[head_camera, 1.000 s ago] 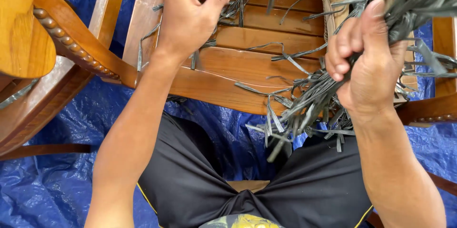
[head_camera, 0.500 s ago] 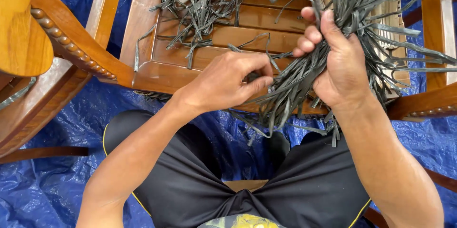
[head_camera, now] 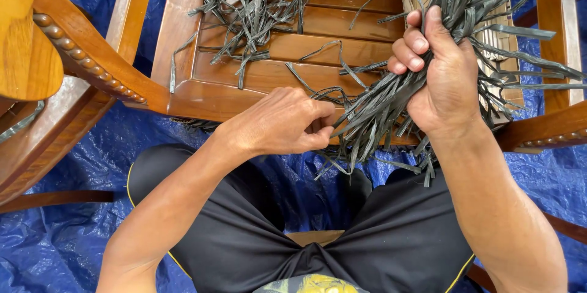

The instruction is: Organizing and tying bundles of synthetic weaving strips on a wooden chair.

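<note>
Right hand (head_camera: 443,79) is fisted around the bundle of grey strips (head_camera: 391,109) (long axis slanting down-left), whose lower ends the left hand (head_camera: 281,123) pinches.

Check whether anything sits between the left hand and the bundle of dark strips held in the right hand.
Nothing visible does. The left hand already pinches at the lower ends of the bundle of dark strips, which the right hand grips above the wooden chair seat. Loose strips lie farther back, out of the way.

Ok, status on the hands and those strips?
Right hand fisted on bundle of dark grey flat strips. Left hand pinching its lower ends. Loose strips on wooden slatted seat.
</note>
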